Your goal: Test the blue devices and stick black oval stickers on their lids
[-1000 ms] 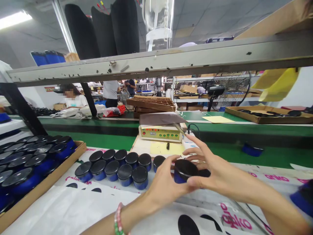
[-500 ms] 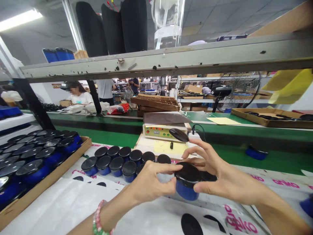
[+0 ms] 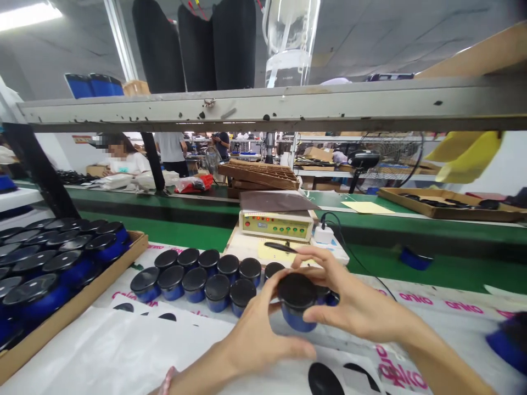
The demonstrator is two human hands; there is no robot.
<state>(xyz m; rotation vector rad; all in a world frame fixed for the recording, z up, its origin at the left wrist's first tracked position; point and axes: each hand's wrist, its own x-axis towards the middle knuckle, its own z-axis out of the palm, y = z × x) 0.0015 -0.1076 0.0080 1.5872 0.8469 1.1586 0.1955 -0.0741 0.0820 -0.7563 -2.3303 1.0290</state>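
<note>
A blue cup-like piece with a black top point(image 3: 297, 302) is between my hands above the covered table. My right hand point(image 3: 341, 296) grips its right side with thumb and fingers, and a thin dark disc point(image 3: 280, 247), seen edge-on, sticks out from its raised fingertips. My left hand point(image 3: 257, 334) curves around the left side, its thumb apart from the fingers and below the piece; whether its fingertips touch the rim is unclear. Behind my left hand stand several like pieces point(image 3: 217, 292) in rows. White sheets with black round stickers point(image 3: 325, 378) lie below.
A cardboard tray point(image 3: 132, 253) full of blue pieces is at the left. A control box point(image 3: 275, 224) stands behind the rows. A blue piece point(image 3: 415, 258) lies on the green belt. A shelf beam point(image 3: 247, 107) crosses above. A seated person point(image 3: 123, 156) is far left.
My left thumb has come off the piece and the hand has opened wider around it. The dark disc has tilted to nearly edge-on. Both hands and the piece sit slightly further left in view.
</note>
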